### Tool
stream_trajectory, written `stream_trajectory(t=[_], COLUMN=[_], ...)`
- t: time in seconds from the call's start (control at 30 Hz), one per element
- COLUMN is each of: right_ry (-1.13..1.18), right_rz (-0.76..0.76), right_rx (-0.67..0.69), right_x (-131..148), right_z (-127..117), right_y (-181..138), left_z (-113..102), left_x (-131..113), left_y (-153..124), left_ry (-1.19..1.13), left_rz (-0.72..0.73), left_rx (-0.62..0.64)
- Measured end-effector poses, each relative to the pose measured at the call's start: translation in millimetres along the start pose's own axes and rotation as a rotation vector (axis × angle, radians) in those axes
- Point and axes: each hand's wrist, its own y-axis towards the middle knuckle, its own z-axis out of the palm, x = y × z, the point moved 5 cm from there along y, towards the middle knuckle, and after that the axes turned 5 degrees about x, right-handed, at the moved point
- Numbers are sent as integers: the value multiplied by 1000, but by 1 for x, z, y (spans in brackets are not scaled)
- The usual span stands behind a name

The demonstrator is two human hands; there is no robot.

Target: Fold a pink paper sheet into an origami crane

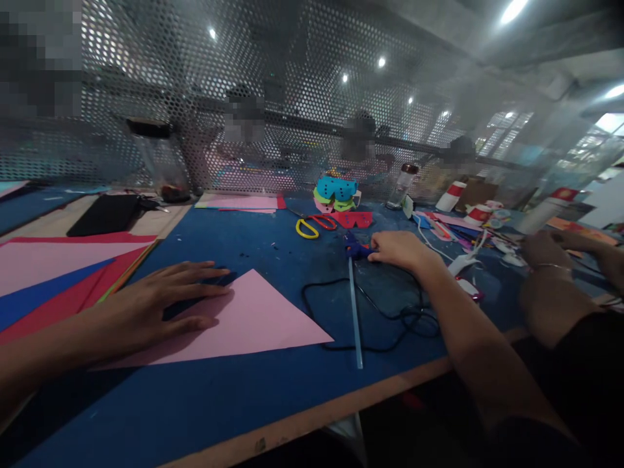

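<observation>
My left hand lies with fingers stretched out on a folded pink paper, whose pointed corner faces right. A blue hot glue gun rests on the table, and my right hand has its fingers closed on the handle end. From the gun a long translucent glue stick sticks out toward the table's near edge. Its black cord loops around on the blue tabletop. Behind the gun are scissors with yellow and red handles and a red paper cutout.
Coloured paper sheets and a black phone lie at left, near a glass jar. Blue and green paper masks sit before the perforated metal screen. At right are a white power strip, paper scraps and another person's hands.
</observation>
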Motion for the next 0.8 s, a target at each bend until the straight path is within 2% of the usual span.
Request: stream_trajectory(t=[0.13, 0.23, 0.43, 0.5, 0.57, 0.6, 0.67, 0.77, 0.8], right_ry=[-28, -50, -70, -77, -48, -7, 172, 391, 422], right_rz=[-1, 53, 132, 154, 157, 121, -70, -581, -696], right_rx=[65, 100, 116, 61, -91, -195, -302, -286, -275], right_x=[0, -6, -19, -20, -13, -4, 23, 82, 98], right_z=[4, 4, 8, 6, -4, -12, -26, -39, -41], right_y=[3, 3, 4, 4, 0, -4, -14, -39, -47], left_z=[-1, -1, 0, 1, 3, 3, 4, 4, 3], left_x=[3, 5, 8, 10, 12, 12, 12, 10, 10], left_y=[-2, -2, 0, 0, 0, 0, 1, 1, 2], left_ry=[-2, 3, 18, -1, -17, -18, -13, -15, -16], left_rz=[-19, -28, -18, 1, 3, -1, -8, -13, -13], left_rx=[-29, -40, -30, -29, -21, -17, 0, 2, -5])
